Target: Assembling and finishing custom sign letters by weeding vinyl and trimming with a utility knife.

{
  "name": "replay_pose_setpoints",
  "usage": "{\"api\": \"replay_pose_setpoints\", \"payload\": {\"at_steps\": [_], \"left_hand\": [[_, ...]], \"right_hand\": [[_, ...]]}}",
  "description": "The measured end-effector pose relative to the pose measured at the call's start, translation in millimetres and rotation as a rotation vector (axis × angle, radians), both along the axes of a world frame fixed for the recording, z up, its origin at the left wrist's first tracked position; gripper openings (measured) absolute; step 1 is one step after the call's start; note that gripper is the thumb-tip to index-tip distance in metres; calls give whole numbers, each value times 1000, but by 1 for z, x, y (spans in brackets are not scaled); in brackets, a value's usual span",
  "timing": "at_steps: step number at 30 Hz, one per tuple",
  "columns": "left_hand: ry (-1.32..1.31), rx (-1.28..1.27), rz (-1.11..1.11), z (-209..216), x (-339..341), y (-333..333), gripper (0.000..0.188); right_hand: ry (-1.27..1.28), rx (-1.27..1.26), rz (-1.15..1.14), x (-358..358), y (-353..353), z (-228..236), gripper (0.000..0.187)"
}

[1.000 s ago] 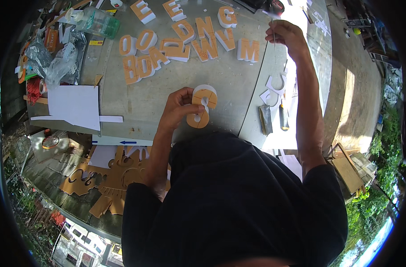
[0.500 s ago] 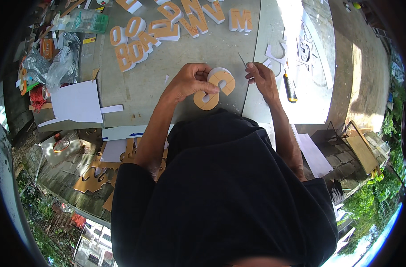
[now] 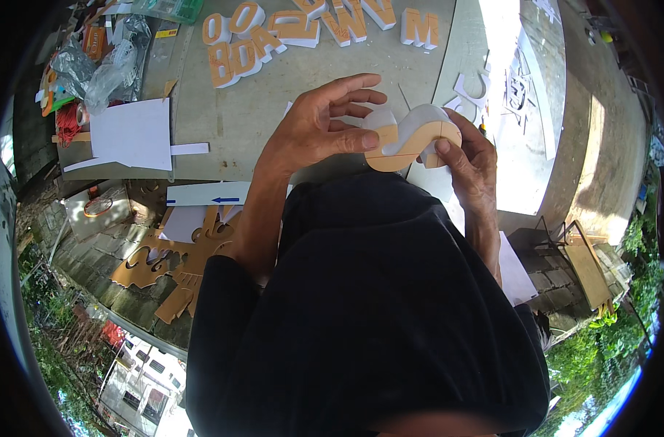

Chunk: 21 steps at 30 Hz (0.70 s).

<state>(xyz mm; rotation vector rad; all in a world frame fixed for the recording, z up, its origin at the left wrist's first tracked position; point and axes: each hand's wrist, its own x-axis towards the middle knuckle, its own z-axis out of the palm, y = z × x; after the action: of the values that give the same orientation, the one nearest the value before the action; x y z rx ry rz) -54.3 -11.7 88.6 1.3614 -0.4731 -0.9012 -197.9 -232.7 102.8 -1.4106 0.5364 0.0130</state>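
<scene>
I'm reading the right hand first: it is gripping the letter, with the thumb pressing the tan face and the other fingers wrapping behind the right-hand curve. The left hand is keeping its fingers spread, and only its thumb is appearing to touch the letter's left end. The letter is hanging tilted above the desk, close to the near edge, and its white side is facing up toward the far edge. A thin rod is showing just beyond it; I cannot tell whether the right hand is holding it or it is lying on the desk.

I'm judging the step in hand to be turning the letter and looking over its side. The next move, I'm thinking, is calling for a steady right grip while the left fingers are settling on the free end.

Against the frame half a second ago, the grip is differing: there the left hand was holding the letter and the right hand was carrying the rod apart from it.

Farther out, white offcuts are lying past the right hand, and a white sheet is covering the desk's right edge. Other letters are crowding the far edge. Paper is resting by the near-left corner, and a plastic bag is sitting beyond it.
</scene>
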Motion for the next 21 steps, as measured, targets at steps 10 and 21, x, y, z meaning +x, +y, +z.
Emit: {"api": "replay_pose_setpoints", "payload": {"at_steps": [10,21], "left_hand": [[122,-267,18,-4,-36,15,79],[134,-316,19,-18,-43,21,68]], "right_hand": [[39,-35,-35,-10,9,27,65],[128,-184,80,-13,10,35,77]]}}
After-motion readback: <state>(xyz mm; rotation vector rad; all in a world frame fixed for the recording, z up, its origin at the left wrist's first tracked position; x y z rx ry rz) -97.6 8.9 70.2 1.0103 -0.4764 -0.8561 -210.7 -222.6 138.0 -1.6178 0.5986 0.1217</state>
